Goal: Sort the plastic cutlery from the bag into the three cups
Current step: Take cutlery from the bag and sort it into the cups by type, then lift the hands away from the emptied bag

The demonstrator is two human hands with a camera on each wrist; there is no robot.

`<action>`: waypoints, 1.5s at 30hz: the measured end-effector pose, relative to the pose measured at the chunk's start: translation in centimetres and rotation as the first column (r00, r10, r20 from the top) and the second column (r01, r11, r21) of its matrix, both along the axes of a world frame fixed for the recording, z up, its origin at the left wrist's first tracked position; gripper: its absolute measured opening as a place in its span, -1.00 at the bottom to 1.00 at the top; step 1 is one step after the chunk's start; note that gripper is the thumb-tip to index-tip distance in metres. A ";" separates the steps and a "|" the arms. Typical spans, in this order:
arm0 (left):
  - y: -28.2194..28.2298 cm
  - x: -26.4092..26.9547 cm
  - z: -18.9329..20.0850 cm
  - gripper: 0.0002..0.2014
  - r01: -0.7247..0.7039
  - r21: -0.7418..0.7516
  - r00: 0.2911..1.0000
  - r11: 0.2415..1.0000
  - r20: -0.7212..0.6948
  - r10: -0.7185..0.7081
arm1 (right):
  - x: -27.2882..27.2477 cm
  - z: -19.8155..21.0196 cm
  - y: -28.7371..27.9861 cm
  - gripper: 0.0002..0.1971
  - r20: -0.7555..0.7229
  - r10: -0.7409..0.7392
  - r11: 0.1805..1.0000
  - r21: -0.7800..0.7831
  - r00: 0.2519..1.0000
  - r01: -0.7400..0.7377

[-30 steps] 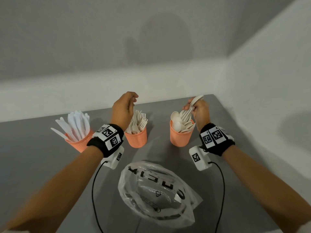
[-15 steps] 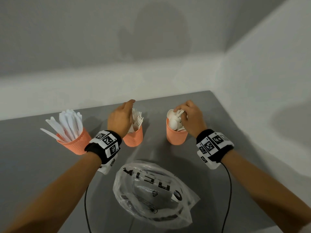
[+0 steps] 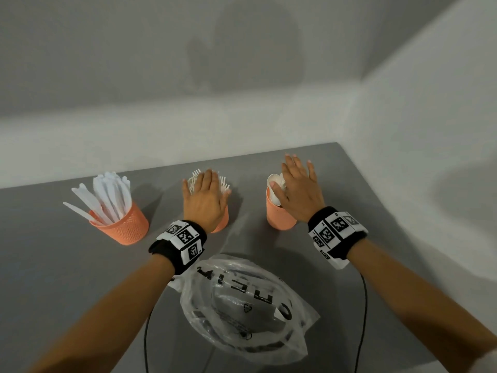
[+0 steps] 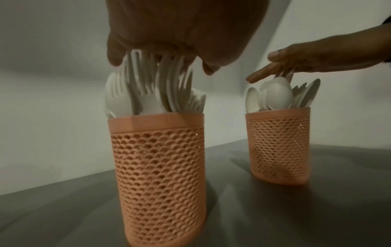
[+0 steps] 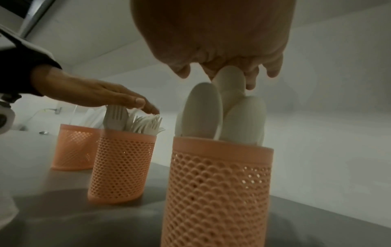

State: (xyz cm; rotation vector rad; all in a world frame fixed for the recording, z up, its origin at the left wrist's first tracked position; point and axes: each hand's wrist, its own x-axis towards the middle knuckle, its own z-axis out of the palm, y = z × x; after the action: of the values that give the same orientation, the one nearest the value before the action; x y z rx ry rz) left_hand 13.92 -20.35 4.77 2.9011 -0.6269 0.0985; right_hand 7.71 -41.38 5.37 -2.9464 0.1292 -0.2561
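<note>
Three orange mesh cups stand in a row on the grey table. The left cup (image 3: 121, 224) holds white knives (image 3: 105, 195). My left hand (image 3: 205, 200) lies flat, palm down, on the fork tips (image 4: 156, 93) of the middle cup (image 4: 158, 175). My right hand (image 3: 298, 192) rests flat, fingers straight, on the spoons (image 5: 203, 110) in the right cup (image 5: 217, 192). Neither hand holds anything. The clear plastic bag (image 3: 242, 305) with black lettering lies crumpled in front of the cups, between my forearms.
White walls close off the table's far edge (image 3: 242, 157) and its right side. Black cables (image 3: 363, 305) run from my wrist cameras across the table near the bag. Bare grey table (image 3: 53, 265) lies left of the knife cup.
My right hand lowered a spoon into the right cup and let it go. Both hands went from curled fingers to flat palms resting on top of the forks and spoons.
</note>
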 end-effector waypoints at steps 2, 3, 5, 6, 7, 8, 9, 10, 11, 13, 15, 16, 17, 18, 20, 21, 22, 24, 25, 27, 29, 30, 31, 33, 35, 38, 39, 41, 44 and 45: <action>-0.2 0.1 -0.1 -0.34 -0.007 0.007 1.000 1.000 -0.028 0.007 | 0.0 -0.2 0.0 -0.05 -0.027 -0.008 0.998 -0.060 1.000 0.006; -0.3 0.2 0.0 -0.33 -0.021 -0.021 0.999 1.000 -0.035 0.020 | 0.0 -0.1 -0.1 -0.05 -0.030 -0.013 0.997 -0.078 0.999 0.010; -0.2 0.5 0.4 -0.29 -0.082 -0.113 0.997 0.990 -0.020 0.081 | 0.3 0.1 0.0 -0.09 -0.016 -0.031 0.997 -0.074 0.999 0.030; 0.0 0.7 0.4 -0.26 -0.122 -0.161 0.992 0.979 -0.023 0.120 | 0.5 0.1 0.0 -0.14 -0.015 -0.040 0.997 -0.065 0.999 0.039; 0.1 0.9 0.2 -0.23 -0.158 -0.187 0.987 0.970 -0.044 0.152 | 0.6 0.0 0.1 -0.20 -0.033 -0.040 0.997 -0.067 0.999 0.038; 0.3 0.9 0.0 -0.19 -0.170 -0.184 0.985 0.968 -0.062 0.161 | 0.6 -0.2 0.3 -0.26 -0.064 -0.034 0.997 -0.070 0.997 0.030; 0.4 0.9 -0.3 -0.16 -0.163 -0.164 0.986 0.973 -0.071 0.153 | 0.7 -0.6 0.3 -0.29 -0.092 -0.026 0.998 -0.064 0.995 0.021; 0.5 1.0 -0.6 -0.16 -0.147 -0.148 0.988 0.978 -0.071 0.137 | 0.7 -0.8 0.4 -0.29 -0.110 -0.022 0.998 -0.053 0.994 0.016; 0.4 1.1 -0.6 -0.18 -0.138 -0.148 0.989 0.979 -0.069 0.129 | 0.8 -1.0 0.3 -0.26 -0.122 -0.021 0.999 -0.044 0.992 0.016; 0.2 1.0 -0.6 -0.24 -0.131 -0.156 0.991 0.979 -0.062 0.123 | 0.9 -1.3 0.3 -0.19 -0.136 -0.025 0.999 -0.027 0.990 0.021; 0.0 0.7 -0.6 -0.27 -0.105 -0.113 0.994 0.988 -0.029 0.102 | 1.1 -1.4 0.5 -0.17 -0.129 -0.042 0.999 -0.012 0.991 0.041; -0.1 0.6 -0.6 -0.26 -0.079 -0.079 0.997 0.994 -0.013 0.078 | 1.1 -1.5 0.6 -0.18 -0.120 -0.050 0.999 -0.010 0.991 0.050; 0.0 0.5 -0.7 -0.25 -0.049 -0.049 0.999 0.998 -0.006 0.049 | 1.1 -1.5 0.7 -0.21 -0.117 -0.057 0.998 -0.009 0.992 0.057; 0.1 0.6 -0.9 -0.24 -0.013 -0.024 1.000 1.000 -0.007 0.012 | 1.1 -1.5 0.8 -0.29 -0.116 -0.064 0.998 -0.001 0.991 0.064; 0.5 0.8 -1.0 -0.26 0.057 0.019 0.998 0.998 -0.033 -0.057 | 1.0 -1.5 0.9 -0.48 -0.097 -0.067 0.997 0.032 0.993 0.071; 0.6 1.0 -1.0 -0.31 0.073 0.030 0.997 0.997 -0.036 -0.072 | 0.9 -1.6 1.0 -0.50 -0.081 -0.071 0.996 0.044 0.994 0.075; 0.7 1.1 -1.1 -0.38 0.075 0.028 0.997 0.997 -0.038 -0.074 | 0.9 -1.6 1.1 -0.47 -0.072 -0.080 0.995 0.052 0.994 0.083; 0.7 1.1 -1.0 -0.43 0.050 -0.006 0.997 0.999 -0.055 -0.050 | 0.8 -1.4 1.4 -0.39 -0.072 -0.098 0.993 0.060 0.993 0.103; 0.6 1.1 -0.8 -0.42 0.026 -0.028 0.997 0.999 -0.068 -0.027 | 0.8 -1.4 1.5 -0.40 -0.078 -0.104 0.993 0.052 0.992 0.108; 0.4 1.0 -0.2 -0.36 -0.027 -0.054 0.992 0.998 -0.121 0.020 | 0.8 -1.3 1.4 -0.43 -0.113 -0.104 0.994 0.026 0.988 0.107; 0.4 1.2 0.5 -0.28 -0.078 -0.108 0.975 0.991 -0.217 0.053 | 1.0 -1.3 1.1 -0.38 -0.145 -0.099 0.994 0.021 0.984 0.103; 0.4 1.2 0.9 -0.25 -0.103 -0.159 0.964 0.982 -0.258 0.060 | 0.9 -1.1 1.1 -0.33 -0.155 -0.100 0.994 0.021 0.983 0.104; 0.5 1.0 1.3 -0.23 -0.122 -0.211 0.958 0.970 -0.280 0.060 | 0.8 -0.9 1.1 -0.24 -0.155 -0.100 0.994 0.018 0.983 0.104; 0.9 0.5 2.1 -0.22 -0.126 -0.278 0.961 0.952 -0.272 0.047 | 0.3 -0.4 1.5 -0.03 -0.130 -0.092 0.996 0.004 0.987 0.093; 1.6 0.0 3.2 -0.23 -0.095 -0.307 0.970 0.947 -0.241 0.019 | -0.4 0.7 2.2 -0.05 -0.097 -0.082 0.996 0.015 0.992 0.084; 3.1 -0.5 5.1 -0.19 -0.038 -0.351 0.982 0.936 -0.187 -0.030 | -1.8 3.6 3.5 -0.16 -0.033 -0.080 0.993 0.086 0.996 0.082; 3.6 -0.7 5.9 -0.17 -0.011 -0.397 0.983 0.918 -0.172 -0.063 | -2.3 4.9 4.0 -0.19 -0.003 -0.081 0.989 0.123 0.997 0.081; 4.8 -1.4 7.6 -0.20 0.066 -0.523 0.977 0.850 -0.141 -0.162 | -3.9 7.4 5.1 -0.22 0.057 -0.080 0.964 0.259 0.995 0.062; 7.0 -3.1 9.8 -0.29 0.184 -0.674 0.958 0.715 -0.041 -0.285 | -6.7 9.1 6.2 -0.18 0.072 -0.051 0.894 0.448 0.996 0.013; 7.9 -3.8 10.2 -0.32 0.210 -0.715 0.949 0.667 -0.014 -0.314 | -8.0 9.3 6.8 -0.14 0.048 -0.039 0.878 0.478 0.998 0.012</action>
State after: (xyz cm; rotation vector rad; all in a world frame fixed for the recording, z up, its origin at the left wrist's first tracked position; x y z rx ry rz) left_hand 10.14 -12.45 14.95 2.0234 -0.7672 0.0778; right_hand -0.28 -34.54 14.71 -2.4430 0.1931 -0.2656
